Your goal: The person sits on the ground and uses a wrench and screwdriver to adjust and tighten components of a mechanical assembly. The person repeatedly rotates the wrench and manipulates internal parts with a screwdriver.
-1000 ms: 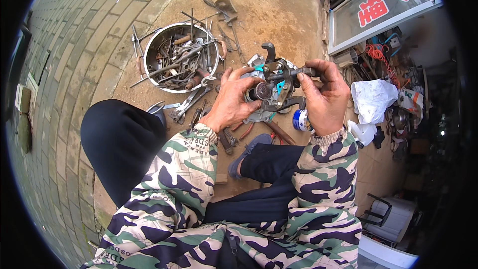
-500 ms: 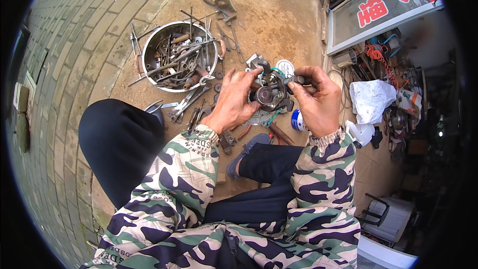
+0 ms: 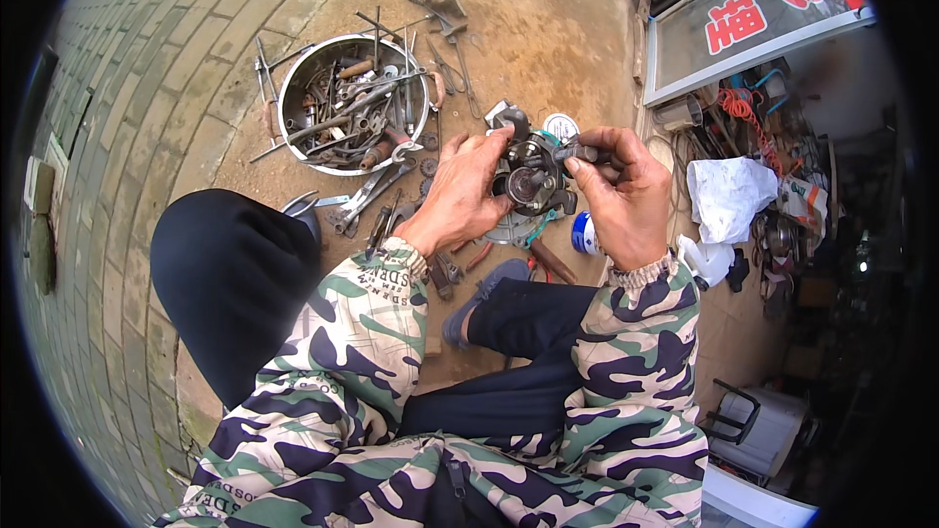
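My left hand (image 3: 455, 191) is closed on a dark steel puller-like tool (image 3: 533, 176), its fingers at the upper arm and left side. The tool sits over a grey metal housing (image 3: 509, 229) with teal parts, around a round dark hub. My right hand (image 3: 626, 205) pinches the dark threaded bolt (image 3: 577, 154) at the tool's right side. Just below that hand stands a blue can (image 3: 585, 233); a white round lid (image 3: 560, 125) lies behind the tool. The undersides of the tool and housing are hidden.
A steel basin (image 3: 286, 88) full of old tools stands at upper left, with loose spanners (image 3: 377, 198) and pliers around it. My bent legs (image 3: 523, 323) frame the work. At right are a glass-panelled door (image 3: 675, 49), white plastic bags (image 3: 734, 196) and clutter. Brick paving (image 3: 117, 137) runs along the left.
Compared with a second ago, the tool has turned and shifted, uncovering the white lid behind it. My right hand has moved slightly left and down with the bolt.
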`<action>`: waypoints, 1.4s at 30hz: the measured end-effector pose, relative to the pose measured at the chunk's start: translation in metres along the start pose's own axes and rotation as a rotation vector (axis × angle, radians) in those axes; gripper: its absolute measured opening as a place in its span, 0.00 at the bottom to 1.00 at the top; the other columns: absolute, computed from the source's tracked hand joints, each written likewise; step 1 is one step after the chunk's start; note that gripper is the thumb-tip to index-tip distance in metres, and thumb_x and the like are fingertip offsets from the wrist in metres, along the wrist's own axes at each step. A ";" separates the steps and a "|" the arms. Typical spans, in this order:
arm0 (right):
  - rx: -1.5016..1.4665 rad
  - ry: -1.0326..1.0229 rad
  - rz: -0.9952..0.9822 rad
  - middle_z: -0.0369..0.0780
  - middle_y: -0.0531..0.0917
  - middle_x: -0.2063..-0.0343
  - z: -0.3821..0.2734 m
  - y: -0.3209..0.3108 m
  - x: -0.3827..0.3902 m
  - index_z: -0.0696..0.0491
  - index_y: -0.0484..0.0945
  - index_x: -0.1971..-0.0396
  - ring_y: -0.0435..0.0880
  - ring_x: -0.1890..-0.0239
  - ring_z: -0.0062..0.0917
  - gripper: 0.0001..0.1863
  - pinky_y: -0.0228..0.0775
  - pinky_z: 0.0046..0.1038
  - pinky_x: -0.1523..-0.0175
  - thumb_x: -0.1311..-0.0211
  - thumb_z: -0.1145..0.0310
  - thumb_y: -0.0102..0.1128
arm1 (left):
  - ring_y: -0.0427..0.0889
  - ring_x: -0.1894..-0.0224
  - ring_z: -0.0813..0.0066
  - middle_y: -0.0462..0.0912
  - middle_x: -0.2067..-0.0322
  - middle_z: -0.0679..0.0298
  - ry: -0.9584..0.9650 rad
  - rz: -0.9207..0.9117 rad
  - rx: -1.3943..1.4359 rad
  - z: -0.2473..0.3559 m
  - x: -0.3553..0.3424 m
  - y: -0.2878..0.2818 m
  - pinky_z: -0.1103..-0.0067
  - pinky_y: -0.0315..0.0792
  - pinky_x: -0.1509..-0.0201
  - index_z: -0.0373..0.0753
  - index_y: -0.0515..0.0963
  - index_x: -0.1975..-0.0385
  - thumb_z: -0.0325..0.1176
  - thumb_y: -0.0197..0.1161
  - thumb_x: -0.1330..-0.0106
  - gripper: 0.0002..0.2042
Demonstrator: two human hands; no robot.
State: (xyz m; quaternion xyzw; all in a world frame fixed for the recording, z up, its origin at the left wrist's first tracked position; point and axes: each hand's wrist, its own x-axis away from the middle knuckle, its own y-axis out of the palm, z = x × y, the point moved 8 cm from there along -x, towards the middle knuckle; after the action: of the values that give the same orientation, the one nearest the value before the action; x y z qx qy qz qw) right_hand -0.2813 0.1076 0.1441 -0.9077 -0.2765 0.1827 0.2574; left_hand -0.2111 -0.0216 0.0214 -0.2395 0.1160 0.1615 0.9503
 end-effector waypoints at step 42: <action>0.157 -0.048 -0.003 0.39 0.85 0.65 -0.021 0.015 0.004 0.61 0.80 0.56 0.84 0.67 0.17 0.12 0.76 0.20 0.61 0.39 0.81 0.68 | 0.77 0.48 0.53 0.79 0.58 0.57 -0.025 0.000 -0.184 -0.006 0.007 -0.025 0.57 0.62 0.36 0.41 0.77 0.45 0.47 0.84 0.63 0.41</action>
State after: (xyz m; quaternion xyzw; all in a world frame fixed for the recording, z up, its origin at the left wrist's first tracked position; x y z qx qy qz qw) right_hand -0.2622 0.0913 0.1519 -0.8796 -0.2689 0.2251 0.3213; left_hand -0.1965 -0.0431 0.0247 -0.3239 0.0890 0.1745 0.9256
